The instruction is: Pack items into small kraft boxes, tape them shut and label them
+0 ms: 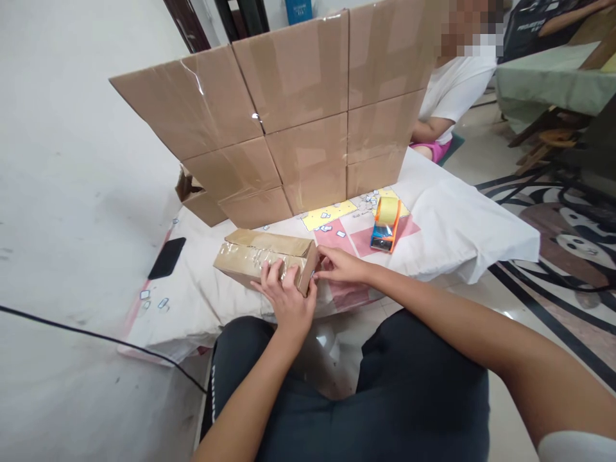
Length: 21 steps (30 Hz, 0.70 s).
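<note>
A small cardboard box (264, 242) lies near the table's front edge, with shiny clear tape along its top and near side. My left hand (286, 292) grips the box near its right end, fingers bent over the taped side and the thumb at the end corner. Against the right end face, my right hand (341, 264) has its fingers curled in, with thumb and index finger at the box's edge. The fingertips partly hide what they press on there. To the right stands an orange and blue tape dispenser (385, 224) with a yellowish tape roll, touched by neither hand.
Stacked taped cartons (308, 154) form a wall behind the box. An open carton (205, 204) sits at their left, and a black phone-like slab (167, 258) lies at the left. A person in a white shirt (445, 93) sits beyond the stack. The tablecloth (462, 218) hangs over the edge.
</note>
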Motion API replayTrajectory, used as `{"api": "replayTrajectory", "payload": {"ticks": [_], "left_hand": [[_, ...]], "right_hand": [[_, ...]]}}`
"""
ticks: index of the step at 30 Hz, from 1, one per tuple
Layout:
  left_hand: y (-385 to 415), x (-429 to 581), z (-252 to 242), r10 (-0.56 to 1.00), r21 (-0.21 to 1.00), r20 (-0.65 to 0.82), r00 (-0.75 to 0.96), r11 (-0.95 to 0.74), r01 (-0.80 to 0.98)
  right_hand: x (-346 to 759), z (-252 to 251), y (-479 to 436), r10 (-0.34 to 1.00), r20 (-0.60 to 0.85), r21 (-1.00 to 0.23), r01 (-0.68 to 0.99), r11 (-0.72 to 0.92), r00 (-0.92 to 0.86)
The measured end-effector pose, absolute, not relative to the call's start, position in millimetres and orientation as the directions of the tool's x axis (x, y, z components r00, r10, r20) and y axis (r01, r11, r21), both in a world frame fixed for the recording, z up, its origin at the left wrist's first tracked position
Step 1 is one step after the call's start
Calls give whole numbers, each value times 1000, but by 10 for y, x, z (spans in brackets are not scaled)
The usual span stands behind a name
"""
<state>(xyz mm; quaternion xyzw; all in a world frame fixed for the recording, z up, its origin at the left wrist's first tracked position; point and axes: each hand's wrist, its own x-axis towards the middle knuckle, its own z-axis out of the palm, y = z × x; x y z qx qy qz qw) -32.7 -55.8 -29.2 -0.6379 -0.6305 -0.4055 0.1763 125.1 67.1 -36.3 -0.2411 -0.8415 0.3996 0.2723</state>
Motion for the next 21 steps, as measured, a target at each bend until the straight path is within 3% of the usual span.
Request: {"api": "replayTrajectory", "payload": {"ticks": [8, 15, 21], "left_hand": [[-528, -336, -278, 628, 261, 772, -100, -169, 950], [-511, -336, -293, 637, 315, 760, -130, -187, 930], [-516, -354, -242, 583, 270, 807, -95, -220, 937]], "right_hand": [[1215, -358, 703, 624, 284, -787, 194, 585, -728], [1199, -357, 706, 644, 277, -785, 219, 580, -713], [1222, -326, 703, 634, 269, -783, 218, 582, -725]]}}
